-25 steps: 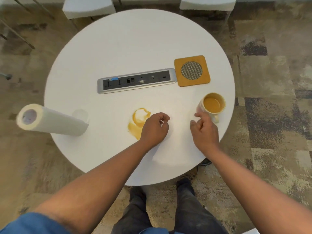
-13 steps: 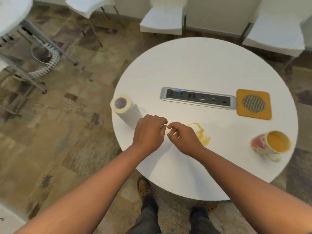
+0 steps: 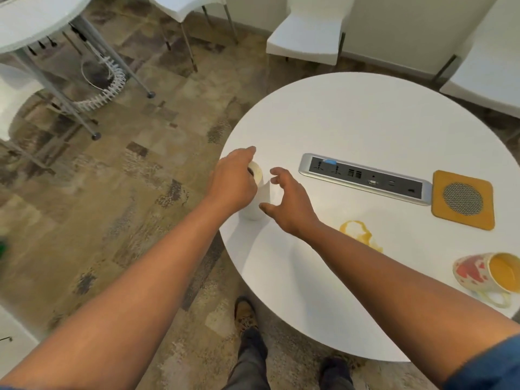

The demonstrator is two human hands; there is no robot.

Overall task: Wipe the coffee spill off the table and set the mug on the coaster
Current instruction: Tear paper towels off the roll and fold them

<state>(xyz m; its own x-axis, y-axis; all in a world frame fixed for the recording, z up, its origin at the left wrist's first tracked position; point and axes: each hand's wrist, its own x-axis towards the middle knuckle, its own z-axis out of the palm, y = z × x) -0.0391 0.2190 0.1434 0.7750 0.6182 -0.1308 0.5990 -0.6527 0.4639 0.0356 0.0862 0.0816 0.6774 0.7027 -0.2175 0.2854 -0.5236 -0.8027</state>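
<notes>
Both hands are leaving the spill (image 3: 360, 235): left hand (image 3: 233, 181) gripping the paper-towel roll (image 3: 257, 190), right hand (image 3: 287, 201) spread beside it, ready to tear.

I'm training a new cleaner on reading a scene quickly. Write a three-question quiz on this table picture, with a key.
1. True or false: the mug stands on the coaster.
2. Which hand rests on top of the paper towel roll: A left hand, B right hand?
3. Fill in: the coffee spill lies between the roll and the ____.

Key: 1 false, it sits on the table; 2 A; 3 mug.
</notes>
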